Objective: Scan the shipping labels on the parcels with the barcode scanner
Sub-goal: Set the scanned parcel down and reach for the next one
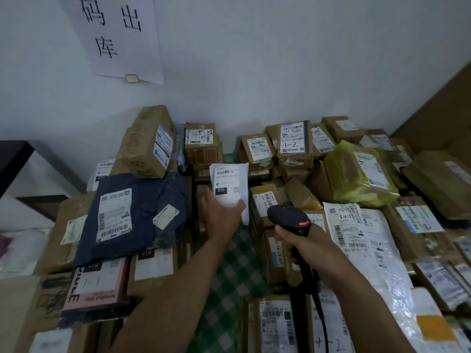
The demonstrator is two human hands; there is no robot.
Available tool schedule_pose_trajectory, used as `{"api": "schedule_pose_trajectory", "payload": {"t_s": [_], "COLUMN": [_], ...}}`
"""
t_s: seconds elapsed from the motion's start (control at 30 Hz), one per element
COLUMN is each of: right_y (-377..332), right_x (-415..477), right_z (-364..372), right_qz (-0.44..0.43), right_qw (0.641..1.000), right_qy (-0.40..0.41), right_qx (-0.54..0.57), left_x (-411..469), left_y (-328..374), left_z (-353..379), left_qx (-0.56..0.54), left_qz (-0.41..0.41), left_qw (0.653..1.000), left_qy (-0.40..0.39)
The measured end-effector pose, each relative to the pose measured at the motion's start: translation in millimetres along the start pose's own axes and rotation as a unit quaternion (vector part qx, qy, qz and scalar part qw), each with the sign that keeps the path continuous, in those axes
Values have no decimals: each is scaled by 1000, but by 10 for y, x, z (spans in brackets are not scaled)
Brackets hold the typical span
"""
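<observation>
Left-hand fingers pinch the lower edge of a white mailer parcel. The thumb lies across its front; the other fingers are hidden behind it. The left hand holds the parcel upright above the pile, long axis near vertical, leaning slightly. Its shipping label faces the person, with the barcode running crosswise near the top edge.

Right-hand fingers are curled tight round the handle of a black barcode scanner. The right hand sits lower and closer to the person than the left. A red light glows on the back of the scanner head, and its dark cable trails down toward the bottom of the view.

The parcel lies up and to the left of the scanner head, near but apart. The scanner's nose seems to point forward into the pile rather than squarely at the label. The barcode sits above the gripping thumb, so it is uncovered. The next move probably needs the scanner tipped up and leftward across that gap, or the parcel turned toward it.

Around the hands, a navy mailer bag lies to the left and a yellow-green bag to the right. Labelled cardboard boxes crowd a surface covered with green checked cloth. A paper sign with handwritten characters hangs on the wall.
</observation>
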State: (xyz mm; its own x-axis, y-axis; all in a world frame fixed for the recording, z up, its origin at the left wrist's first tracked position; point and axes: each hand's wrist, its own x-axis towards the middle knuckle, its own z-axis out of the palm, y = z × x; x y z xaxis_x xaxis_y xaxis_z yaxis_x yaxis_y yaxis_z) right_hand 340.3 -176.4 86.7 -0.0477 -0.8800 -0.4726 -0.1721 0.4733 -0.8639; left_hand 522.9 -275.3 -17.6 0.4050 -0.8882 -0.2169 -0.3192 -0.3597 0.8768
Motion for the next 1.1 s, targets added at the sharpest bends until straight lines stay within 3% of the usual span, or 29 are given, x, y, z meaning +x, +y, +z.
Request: {"api": "schedule_pose_trajectory", "payload": {"t_s": [0.1,0.3,0.5,0.73,1.1], "right_y": [-13,-21,117,108,-198], "right_x": [-91,-378,-641,-875,-1101], "right_z": [2,194,257,271,179], "right_qz": [-18,-89,-95,-105,-143], "right_qw": [1000,994,990,989,989], "right_qy": [14,51,94,79,34], "right_qx": [8,25,49,63,0], "left_x": [-335,-941,-1297,-1474,-1316], "left_y": [169,112,-25,-43,20], "left_z": [-143,-381,-574,-813,-818], "left_qx": [-63,-268,-294,-306,-273], "left_qz": [46,52,76,94,181], "left_qw": [997,958,946,930,936], "left_qy": [8,-87,-115,-179,-131]}}
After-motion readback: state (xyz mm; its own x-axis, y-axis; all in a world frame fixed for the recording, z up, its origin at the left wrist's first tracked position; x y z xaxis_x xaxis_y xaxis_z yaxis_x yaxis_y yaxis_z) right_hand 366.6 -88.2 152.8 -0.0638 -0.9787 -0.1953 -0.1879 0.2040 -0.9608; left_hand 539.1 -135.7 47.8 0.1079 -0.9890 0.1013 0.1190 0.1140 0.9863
